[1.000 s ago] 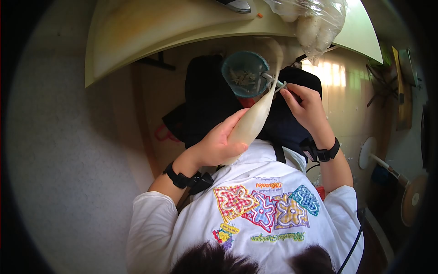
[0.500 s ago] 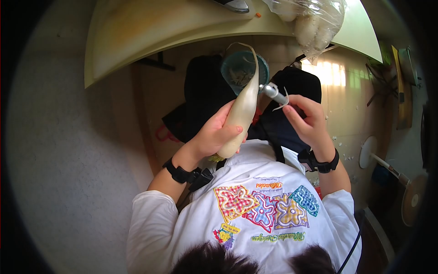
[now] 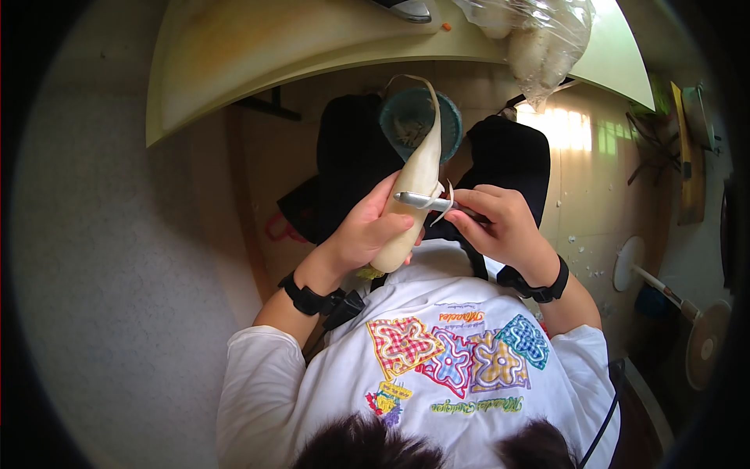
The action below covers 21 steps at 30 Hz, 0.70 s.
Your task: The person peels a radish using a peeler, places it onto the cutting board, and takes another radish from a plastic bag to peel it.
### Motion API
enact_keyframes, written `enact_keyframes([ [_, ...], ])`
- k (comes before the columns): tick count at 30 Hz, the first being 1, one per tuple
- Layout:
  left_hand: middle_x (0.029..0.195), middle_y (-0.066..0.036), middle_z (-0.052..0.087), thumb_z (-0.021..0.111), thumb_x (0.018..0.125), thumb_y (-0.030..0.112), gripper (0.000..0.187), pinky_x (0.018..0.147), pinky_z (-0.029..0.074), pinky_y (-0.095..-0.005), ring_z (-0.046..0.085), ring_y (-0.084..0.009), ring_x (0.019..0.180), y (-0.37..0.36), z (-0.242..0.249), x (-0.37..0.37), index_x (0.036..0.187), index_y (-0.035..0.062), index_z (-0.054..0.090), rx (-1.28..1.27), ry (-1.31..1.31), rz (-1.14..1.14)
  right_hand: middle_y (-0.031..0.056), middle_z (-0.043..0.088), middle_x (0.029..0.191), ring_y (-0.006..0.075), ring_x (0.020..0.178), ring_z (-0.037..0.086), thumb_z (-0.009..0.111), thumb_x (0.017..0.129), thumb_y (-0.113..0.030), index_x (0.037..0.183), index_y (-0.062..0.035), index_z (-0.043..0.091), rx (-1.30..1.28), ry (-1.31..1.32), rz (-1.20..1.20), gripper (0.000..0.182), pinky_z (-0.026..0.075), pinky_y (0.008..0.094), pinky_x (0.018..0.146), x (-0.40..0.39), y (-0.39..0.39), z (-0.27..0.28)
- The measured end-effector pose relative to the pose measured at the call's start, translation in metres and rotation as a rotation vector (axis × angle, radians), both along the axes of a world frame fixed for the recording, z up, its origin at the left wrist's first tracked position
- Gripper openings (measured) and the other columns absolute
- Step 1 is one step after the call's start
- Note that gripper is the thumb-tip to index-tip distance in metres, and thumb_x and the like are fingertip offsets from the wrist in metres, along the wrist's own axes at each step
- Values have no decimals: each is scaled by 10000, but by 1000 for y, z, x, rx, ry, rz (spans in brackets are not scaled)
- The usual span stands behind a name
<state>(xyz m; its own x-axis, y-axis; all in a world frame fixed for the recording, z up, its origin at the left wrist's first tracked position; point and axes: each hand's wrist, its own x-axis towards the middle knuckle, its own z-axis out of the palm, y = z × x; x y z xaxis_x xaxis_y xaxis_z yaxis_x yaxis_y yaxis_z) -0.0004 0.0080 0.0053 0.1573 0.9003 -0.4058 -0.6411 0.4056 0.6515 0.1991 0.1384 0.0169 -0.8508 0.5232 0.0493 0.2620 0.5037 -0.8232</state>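
A long white radish (image 3: 420, 173) points away from me, its thin root curling over a teal bin (image 3: 406, 125). Its thick, leafy-stubbed end is nearest my body, wrapped by the fingers of my left hand (image 3: 371, 227). My right hand (image 3: 500, 223) is closed on the handle of a silver peeler (image 3: 422, 201). The peeler's head lies across the middle of the radish, touching it. A thin strip of peel (image 3: 446, 205) hangs at the peeler beside my right fingertips. Scraps lie inside the bin, between my knees.
Ahead is a pale table (image 3: 312, 47) with a clear bag of white radishes (image 3: 543, 51), a metal object (image 3: 410, 9) and an orange bit (image 3: 446, 26). White scraps dot the floor at right, near a standing fan (image 3: 707, 344).
My right hand has moved left and toward me with the peeler, from near the radish's narrow part onto its middle. My left hand and the radish have hardly moved.
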Motion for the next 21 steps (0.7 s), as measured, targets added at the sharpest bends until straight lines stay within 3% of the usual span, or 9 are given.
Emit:
enact_keyframes([
  [13, 1156, -138, 525, 675, 868, 220, 815, 587, 571, -328, 615, -203, 829, -9, -5, 1, 1528, 70, 221, -1, -59, -78, 127, 626, 698, 210, 548, 541, 718, 882, -132, 974, -2, 711, -6, 0, -187, 159, 419, 304, 518, 1, 26, -12],
  [18, 1156, -124, 548, 699, 850, 222, 847, 600, 570, -319, 621, -191, 839, -16, -2, 2, 1536, 64, 227, 15, -46, -108, 117, 614, 683, 147, 542, 502, 709, 893, -114, 982, 6, 721, 14, 92, -315, 150, 397, 285, 514, 3, 41, -30],
  [21, 1167, -121, 561, 717, 836, 235, 865, 614, 569, -307, 623, -185, 851, -15, -1, 3, 1537, 63, 242, 81, 12, -175, 104, 578, 636, 112, 550, 465, 679, 930, -170, 971, 0, 724, 42, -7, -337, 181, 378, 281, 516, 9, 56, -47],
])
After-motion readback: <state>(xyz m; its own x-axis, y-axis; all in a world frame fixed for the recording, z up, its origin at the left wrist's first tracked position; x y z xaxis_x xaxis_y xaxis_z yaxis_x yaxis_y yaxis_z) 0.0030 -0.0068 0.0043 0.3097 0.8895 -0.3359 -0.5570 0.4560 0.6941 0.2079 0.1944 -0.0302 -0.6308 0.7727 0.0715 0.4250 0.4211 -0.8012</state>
